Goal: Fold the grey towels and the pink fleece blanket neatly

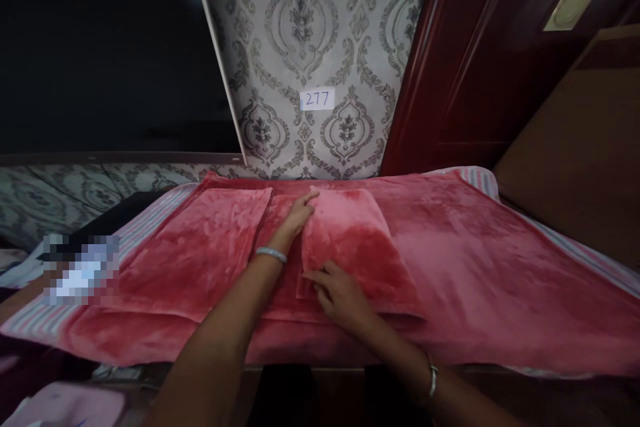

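Observation:
A red plush cloth [280,260] lies on a larger pink-red plush cover, its left panel [210,240] and right panel [350,240] folded inward with a narrow strip between them. At the upper inner corner of the right panel rests my left hand [300,210], index finger stretched along the fabric. Lower on that same edge is my right hand [340,293], its index finger pointing left and its thumb apart. Both hands touch the fabric without a visible grip. Some fingertips are hard to make out.
The pink-red cover [475,267] has a striped border [150,227]. Behind stand a dark television [110,53] and a patterned wall with a "277" label [317,99]. A brown panel [575,147] leans at right. A pink object [75,403] sits lower left.

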{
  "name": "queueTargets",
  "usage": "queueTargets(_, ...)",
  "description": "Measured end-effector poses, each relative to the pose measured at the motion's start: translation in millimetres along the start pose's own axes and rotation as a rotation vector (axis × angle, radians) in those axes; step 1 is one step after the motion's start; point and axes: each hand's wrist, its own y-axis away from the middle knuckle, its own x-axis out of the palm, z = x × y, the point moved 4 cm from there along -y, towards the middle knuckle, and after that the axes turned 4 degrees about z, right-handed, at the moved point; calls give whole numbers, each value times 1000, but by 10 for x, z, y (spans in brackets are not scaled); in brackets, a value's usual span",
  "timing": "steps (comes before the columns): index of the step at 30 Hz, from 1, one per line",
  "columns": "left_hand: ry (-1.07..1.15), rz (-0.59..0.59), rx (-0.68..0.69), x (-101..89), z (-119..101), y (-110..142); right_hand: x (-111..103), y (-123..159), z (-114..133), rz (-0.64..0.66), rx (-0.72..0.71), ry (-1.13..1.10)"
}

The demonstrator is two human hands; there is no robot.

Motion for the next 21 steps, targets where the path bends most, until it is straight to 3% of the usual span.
queueTargets(3,-2,-24,48,-153,28,54,102,20,136,61,33,122)
queueTargets(7,18,19,-14,-307,234,170,219,19,187,112,143,233)
queueTargets(14,93,55,-104,-313,377,79,190,-62,141,185,157,341)
queueTargets(16,58,42,-112,-286,333,1,96,-99,140,133,138,341)
queueTargets(21,43,26,-21,-292,70,-163,-221,-179,342,-186,-93,218)
